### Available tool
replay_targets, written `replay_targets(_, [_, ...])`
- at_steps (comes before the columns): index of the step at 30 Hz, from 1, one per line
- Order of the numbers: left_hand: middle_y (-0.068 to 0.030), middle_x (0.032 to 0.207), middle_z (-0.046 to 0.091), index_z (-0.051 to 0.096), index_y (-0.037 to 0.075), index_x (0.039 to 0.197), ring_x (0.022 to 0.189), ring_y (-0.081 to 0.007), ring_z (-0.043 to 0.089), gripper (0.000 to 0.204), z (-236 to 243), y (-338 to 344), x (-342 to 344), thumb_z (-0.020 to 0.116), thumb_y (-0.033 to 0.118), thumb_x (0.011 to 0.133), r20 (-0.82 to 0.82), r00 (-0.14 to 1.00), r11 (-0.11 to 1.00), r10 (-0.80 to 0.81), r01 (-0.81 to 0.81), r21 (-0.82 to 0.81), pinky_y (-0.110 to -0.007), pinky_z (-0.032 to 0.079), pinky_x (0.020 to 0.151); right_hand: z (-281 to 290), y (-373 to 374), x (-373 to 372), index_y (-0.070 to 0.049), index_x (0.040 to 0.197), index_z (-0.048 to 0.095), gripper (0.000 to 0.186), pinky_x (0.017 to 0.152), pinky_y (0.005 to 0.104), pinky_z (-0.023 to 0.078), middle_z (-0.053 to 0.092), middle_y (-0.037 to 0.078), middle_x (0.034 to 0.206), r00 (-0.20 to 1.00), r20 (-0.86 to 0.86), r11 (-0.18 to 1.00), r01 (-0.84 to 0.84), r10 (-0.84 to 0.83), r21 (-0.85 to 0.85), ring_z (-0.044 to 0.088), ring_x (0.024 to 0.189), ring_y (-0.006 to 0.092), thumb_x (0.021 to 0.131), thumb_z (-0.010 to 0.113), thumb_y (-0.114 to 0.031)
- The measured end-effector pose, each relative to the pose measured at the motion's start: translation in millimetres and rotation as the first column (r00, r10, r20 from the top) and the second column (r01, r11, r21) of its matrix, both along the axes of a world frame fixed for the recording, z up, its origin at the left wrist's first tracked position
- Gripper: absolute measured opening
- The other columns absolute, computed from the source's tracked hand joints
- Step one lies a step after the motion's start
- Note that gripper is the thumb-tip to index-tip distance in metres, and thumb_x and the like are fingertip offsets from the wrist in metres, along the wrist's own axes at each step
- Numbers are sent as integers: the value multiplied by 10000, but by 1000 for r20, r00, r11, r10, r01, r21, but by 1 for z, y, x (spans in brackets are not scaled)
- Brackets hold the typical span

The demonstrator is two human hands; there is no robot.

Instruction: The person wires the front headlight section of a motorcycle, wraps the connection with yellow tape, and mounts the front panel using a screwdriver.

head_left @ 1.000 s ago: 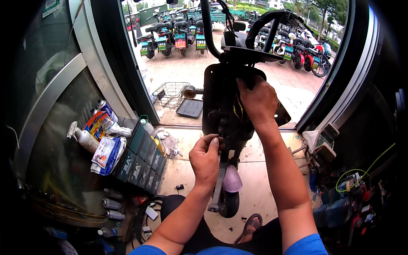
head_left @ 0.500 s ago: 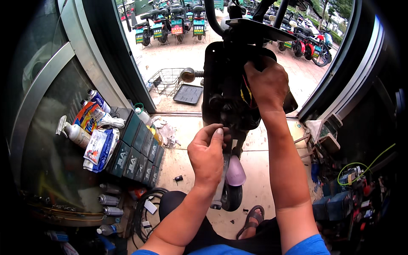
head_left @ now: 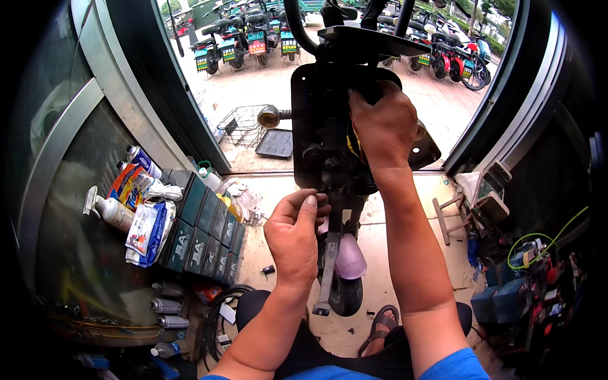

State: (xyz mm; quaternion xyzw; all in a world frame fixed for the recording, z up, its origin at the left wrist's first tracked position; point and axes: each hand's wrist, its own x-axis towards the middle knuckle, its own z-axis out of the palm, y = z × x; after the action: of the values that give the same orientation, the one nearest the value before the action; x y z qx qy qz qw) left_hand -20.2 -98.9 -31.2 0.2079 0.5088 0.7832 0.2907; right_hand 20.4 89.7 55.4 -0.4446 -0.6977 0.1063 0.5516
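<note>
Pale tiled floor [head_left: 379, 259] by an open doorway [head_left: 168, 82]; a black, flat-panelled scooter body [head_left: 335, 107] is stood upright, straight ahead.
Its upper part is reached by the nearer, curled right hand [head_left: 386, 126]; yellow wires [head_left: 351, 136] are seen alongside, any grip hidden. The left hand [head_left: 294, 231] is held lower, thumb near curled fingers, contents unclear. White lettering [head_left: 181, 239] is printed on dark-green boxes [head_left: 211, 206].

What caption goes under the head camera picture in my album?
Right hand up at a black panel, left hand lower, parked bikes outside.

Black two-wheeler frame [head_left: 308, 98], standing upright at centre, yellow wires [head_left: 351, 140] exposed, lilac fender [head_left: 351, 256] over black wheel [head_left: 349, 299]
</note>
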Motion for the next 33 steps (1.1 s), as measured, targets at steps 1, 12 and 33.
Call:
replay_targets(1, [-101, 1067, 785, 715, -28, 1202, 907, -136, 735, 192, 1, 0, 0, 647, 97, 1074, 3, 1000, 1000, 5, -5, 0, -244, 550, 780, -1, 1, -1, -40, 1065, 788, 327, 876, 444, 599, 796, 205, 976, 1000, -15, 1000, -7, 7, -18, 773, 925, 395, 869, 800, -301])
replay_targets(12, [-91, 1137, 759, 696, -29, 1237, 998, -152, 728, 196, 27, 24, -23, 663, 41, 1057, -602, 736, 945, 311, -309, 110, -276, 569, 865, -15, 5, 1, 23, 1074, 771, 250, 838, 390, 601, 806, 192, 965, 867, -401, 949, -313, 297, 25, 790, 886, 350, 877, 770, -131])
replay_targets(33, [-258, 1145, 715, 581, -61, 1313, 1049, -442, 727, 754, 93, 173, -63, 880, 395, 792, -890, 257, 812, 377, -554, 184, -496, 575, 934, -31, 15, 9, 49, 1137, 716, 249, 795, 360, 594, 795, 176, 946, 761, -446, 867, -492, 472, 79, 771, 846, 255, 973, 727, -138])
